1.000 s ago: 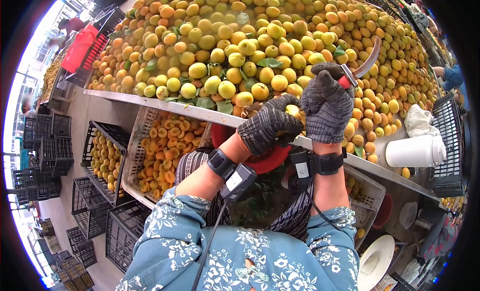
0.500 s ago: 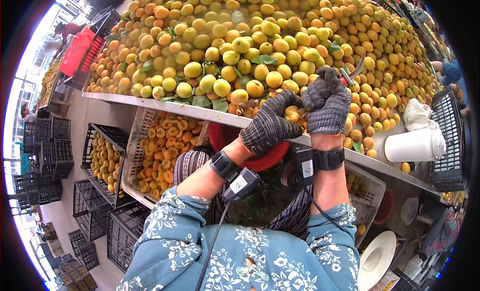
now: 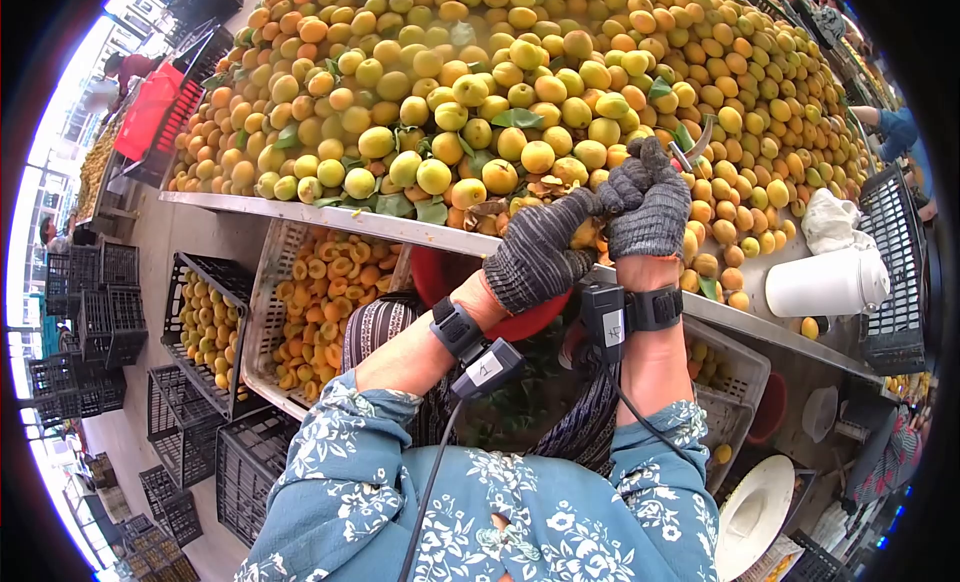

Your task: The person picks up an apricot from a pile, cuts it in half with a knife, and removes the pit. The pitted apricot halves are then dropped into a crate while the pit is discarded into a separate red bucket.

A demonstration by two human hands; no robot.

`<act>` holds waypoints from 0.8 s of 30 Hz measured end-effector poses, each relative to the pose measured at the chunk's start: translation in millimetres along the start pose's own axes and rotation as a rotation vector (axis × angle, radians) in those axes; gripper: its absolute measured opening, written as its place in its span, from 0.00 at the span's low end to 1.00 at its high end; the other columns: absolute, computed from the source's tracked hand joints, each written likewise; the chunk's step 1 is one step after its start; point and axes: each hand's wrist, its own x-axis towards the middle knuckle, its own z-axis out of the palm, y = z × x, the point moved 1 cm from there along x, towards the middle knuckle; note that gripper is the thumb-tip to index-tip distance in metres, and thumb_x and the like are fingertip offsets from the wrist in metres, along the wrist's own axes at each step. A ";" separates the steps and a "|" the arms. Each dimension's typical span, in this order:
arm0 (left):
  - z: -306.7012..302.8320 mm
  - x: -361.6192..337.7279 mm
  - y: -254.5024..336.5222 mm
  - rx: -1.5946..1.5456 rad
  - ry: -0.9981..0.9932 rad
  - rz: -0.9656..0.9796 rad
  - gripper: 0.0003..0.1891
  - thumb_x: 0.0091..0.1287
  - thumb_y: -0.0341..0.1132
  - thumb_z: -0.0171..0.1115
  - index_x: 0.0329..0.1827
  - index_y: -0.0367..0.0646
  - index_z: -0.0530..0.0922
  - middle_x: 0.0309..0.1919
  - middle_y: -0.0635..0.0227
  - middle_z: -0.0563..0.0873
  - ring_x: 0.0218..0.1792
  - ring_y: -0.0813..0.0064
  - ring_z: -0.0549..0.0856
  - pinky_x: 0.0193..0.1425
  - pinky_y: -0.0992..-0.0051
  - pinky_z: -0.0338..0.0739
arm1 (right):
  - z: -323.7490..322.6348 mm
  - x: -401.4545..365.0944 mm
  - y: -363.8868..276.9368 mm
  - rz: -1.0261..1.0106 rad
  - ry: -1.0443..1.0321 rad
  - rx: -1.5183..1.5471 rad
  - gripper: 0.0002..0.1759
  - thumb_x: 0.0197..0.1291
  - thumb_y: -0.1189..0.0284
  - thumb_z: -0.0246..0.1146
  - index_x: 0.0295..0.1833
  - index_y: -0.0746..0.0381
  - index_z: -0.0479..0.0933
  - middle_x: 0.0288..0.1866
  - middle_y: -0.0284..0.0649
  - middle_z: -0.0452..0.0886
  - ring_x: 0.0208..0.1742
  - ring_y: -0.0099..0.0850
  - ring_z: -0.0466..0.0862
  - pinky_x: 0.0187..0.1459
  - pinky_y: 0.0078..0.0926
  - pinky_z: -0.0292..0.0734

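Observation:
Both my hands wear dark grey knit gloves and meet at the front edge of a table heaped with yellow-orange fruit (image 3: 538, 158). My left hand (image 3: 540, 250) is closed, its fingertips against my right hand; whatever is between them is mostly hidden. The fingers of my right hand (image 3: 648, 200) are wrapped round a knife (image 3: 697, 146), whose curved blade points up and right over the fruit. Below my hands, a red bowl (image 3: 520, 322) shows partly behind my left wrist.
A pale crate of halved fruit (image 3: 262, 327) and a black crate of whole fruit (image 3: 240, 294) stand at left. On the table at right are a white container (image 3: 820, 282) and a white cloth bag (image 3: 832, 222). A straw hat (image 3: 757, 517) lies lower right. Another person's arm (image 3: 868, 115) shows at far right.
My left hand has turned slightly and its fingers have drawn together; the fruit seen between my hands before is now mostly hidden. My right hand still holds the knife. The view has shifted slightly.

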 end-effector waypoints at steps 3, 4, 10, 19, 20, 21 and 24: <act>-1.0 2.0 -1.3 0.115 -0.002 0.068 0.25 0.53 0.25 0.66 0.57 0.42 0.76 0.43 0.53 0.85 0.46 0.56 0.85 0.50 0.66 0.78 | 1.2 1.3 1.0 0.009 0.034 0.007 0.10 0.66 0.67 0.61 0.37 0.61 0.72 0.16 0.24 0.57 0.14 0.18 0.56 0.17 0.20 0.54; -0.5 2.5 -1.8 0.160 -0.010 0.099 0.26 0.53 0.24 0.66 0.58 0.43 0.76 0.44 0.53 0.85 0.47 0.53 0.85 0.50 0.65 0.79 | 1.1 1.2 1.1 0.002 0.066 0.001 0.10 0.66 0.67 0.61 0.37 0.61 0.72 0.16 0.24 0.57 0.13 0.18 0.56 0.17 0.20 0.54; 2.6 7.2 -0.6 0.171 0.048 0.169 0.26 0.53 0.24 0.67 0.58 0.44 0.77 0.42 0.52 0.85 0.44 0.50 0.84 0.47 0.62 0.79 | -6.0 8.3 0.5 0.053 0.016 0.107 0.10 0.66 0.67 0.61 0.36 0.60 0.71 0.16 0.24 0.57 0.15 0.19 0.58 0.19 0.21 0.56; 11.9 11.2 -15.8 -0.316 0.106 -0.055 0.24 0.49 0.28 0.71 0.52 0.44 0.74 0.42 0.70 0.78 0.47 0.75 0.77 0.56 0.74 0.72 | -15.3 17.7 10.3 -0.066 -0.002 0.128 0.10 0.66 0.66 0.53 0.32 0.57 0.69 0.12 0.26 0.59 0.09 0.22 0.59 0.12 0.23 0.57; 14.6 11.8 -18.0 -0.304 0.108 -0.087 0.25 0.50 0.29 0.72 0.52 0.45 0.74 0.42 0.69 0.78 0.46 0.76 0.76 0.54 0.74 0.73 | -10.9 17.2 8.2 -0.093 0.011 0.101 0.10 0.67 0.65 0.51 0.35 0.58 0.71 0.12 0.27 0.61 0.08 0.23 0.61 0.11 0.24 0.57; 20.7 11.6 -26.8 -0.495 0.081 -0.195 0.27 0.49 0.30 0.74 0.53 0.45 0.73 0.41 0.69 0.79 0.44 0.78 0.76 0.50 0.76 0.75 | -2.2 11.8 6.2 -0.183 0.038 -0.005 0.11 0.67 0.65 0.51 0.37 0.60 0.73 0.12 0.27 0.61 0.09 0.23 0.62 0.11 0.24 0.59; -4.3 14.0 11.1 -0.662 -0.076 -0.430 0.24 0.53 0.26 0.71 0.53 0.45 0.73 0.41 0.70 0.80 0.40 0.78 0.79 0.43 0.77 0.77 | -4.1 17.4 5.4 -0.181 0.027 -0.043 0.08 0.63 0.65 0.62 0.37 0.58 0.74 0.14 0.27 0.64 0.09 0.21 0.63 0.10 0.22 0.58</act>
